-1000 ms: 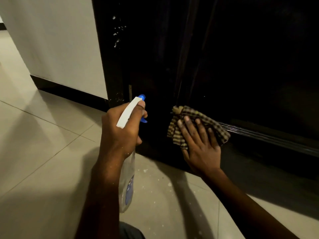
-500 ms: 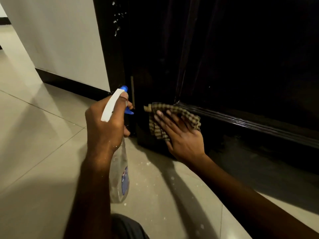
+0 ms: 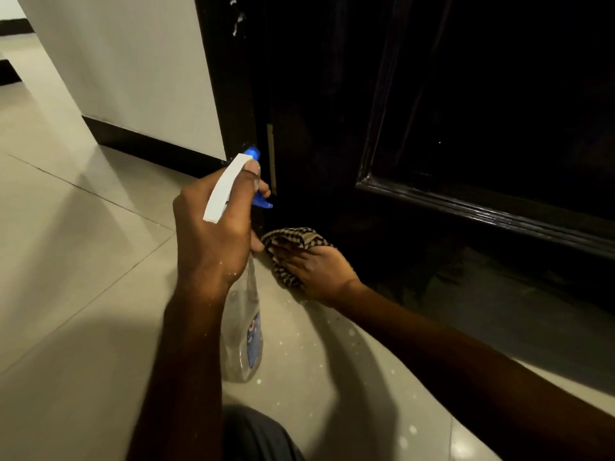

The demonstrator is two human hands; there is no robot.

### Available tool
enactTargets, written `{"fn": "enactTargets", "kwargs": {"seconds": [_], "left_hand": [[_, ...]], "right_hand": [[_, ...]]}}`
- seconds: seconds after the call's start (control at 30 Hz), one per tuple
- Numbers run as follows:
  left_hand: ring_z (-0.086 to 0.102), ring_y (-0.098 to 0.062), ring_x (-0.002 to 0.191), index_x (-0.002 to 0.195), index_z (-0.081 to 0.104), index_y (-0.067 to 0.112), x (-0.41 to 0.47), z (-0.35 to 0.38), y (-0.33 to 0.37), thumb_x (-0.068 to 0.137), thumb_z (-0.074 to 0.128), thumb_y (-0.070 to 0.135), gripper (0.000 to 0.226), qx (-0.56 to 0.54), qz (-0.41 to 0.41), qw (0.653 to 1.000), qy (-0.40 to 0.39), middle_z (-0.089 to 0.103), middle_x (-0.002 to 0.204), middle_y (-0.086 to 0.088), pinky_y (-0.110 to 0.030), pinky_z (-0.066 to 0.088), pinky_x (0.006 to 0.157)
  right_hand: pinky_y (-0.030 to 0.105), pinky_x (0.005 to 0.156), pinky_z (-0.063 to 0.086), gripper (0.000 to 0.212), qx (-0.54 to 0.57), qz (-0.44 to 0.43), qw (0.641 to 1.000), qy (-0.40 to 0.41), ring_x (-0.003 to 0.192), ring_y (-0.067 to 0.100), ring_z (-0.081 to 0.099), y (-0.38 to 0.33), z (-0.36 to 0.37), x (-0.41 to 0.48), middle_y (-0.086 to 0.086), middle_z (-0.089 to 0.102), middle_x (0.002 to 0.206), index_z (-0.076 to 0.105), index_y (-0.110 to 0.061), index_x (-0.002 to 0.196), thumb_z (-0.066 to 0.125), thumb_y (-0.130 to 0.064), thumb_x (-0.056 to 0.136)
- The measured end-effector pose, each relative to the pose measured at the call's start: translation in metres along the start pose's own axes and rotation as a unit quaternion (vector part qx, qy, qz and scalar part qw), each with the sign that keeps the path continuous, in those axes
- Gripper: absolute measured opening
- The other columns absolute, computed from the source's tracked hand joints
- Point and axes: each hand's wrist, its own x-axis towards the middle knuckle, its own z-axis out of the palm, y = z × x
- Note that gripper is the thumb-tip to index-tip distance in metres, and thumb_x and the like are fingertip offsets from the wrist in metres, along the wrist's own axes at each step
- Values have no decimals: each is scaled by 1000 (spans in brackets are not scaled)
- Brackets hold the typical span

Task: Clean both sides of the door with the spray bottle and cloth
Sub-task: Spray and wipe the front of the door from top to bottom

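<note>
The spray bottle (image 3: 243, 327) is held by the left hand (image 3: 216, 241). The fingers are curled round its neck, and 1 finger is seen by the blue trigger (image 3: 264, 204). The top of the bottle is pointed at the dark door (image 3: 332, 128), close to its edge.

The checked cloth (image 3: 293, 237) is pressed against the very bottom of the door, just above the floor (image 3: 83, 261), by the right hand (image 3: 319, 271). Its fingers are laid flat over the cloth, not pinched. The 2 hands are nearly touching.

Only 1 side of the door can be seen. The low corner is being wiped, so this side is judged to be nearly done. That cannot be told for sure, as the door is too dark to show wet or dry. White spots (image 3: 238, 18) are seen high up by the door's edge. The other side is likely left to do.
</note>
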Motion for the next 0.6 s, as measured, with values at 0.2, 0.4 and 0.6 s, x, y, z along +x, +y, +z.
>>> {"fn": "enactTargets", "kwargs": {"seconds": [0.2, 0.4, 0.6], "left_hand": [[60, -5, 48, 87, 61, 32, -7, 9, 15, 101, 49, 28, 19, -20, -7, 1000, -11, 64, 69, 22, -11, 44, 43], [58, -12, 45, 98, 66, 11, -15, 21, 25, 101, 48, 29, 26, -28, -5, 998, -56, 68, 86, 5, -14, 45, 42], [55, -18, 39, 89, 68, 10, -23, 38, 33, 102, 48, 28, 30, -42, 0, 994, -100, 70, 86, -1, -19, 46, 40]], "right_hand": [[31, 115, 29, 57, 11, -42, 999, 9, 136, 12, 51, 20, 26, -74, -3, 59, 143, 63, -20, 136, 30, -30, 90], [30, 107, 34, 53, 66, -15, 997, -35, 132, 14, 56, 42, 52, -191, -2, 61, 141, 66, -17, 134, 40, -34, 91], [30, 115, 24, 57, 72, 39, 995, -52, 135, 11, 51, 61, 66, -285, -3, 57, 144, 54, -18, 141, 43, -41, 90]]}}
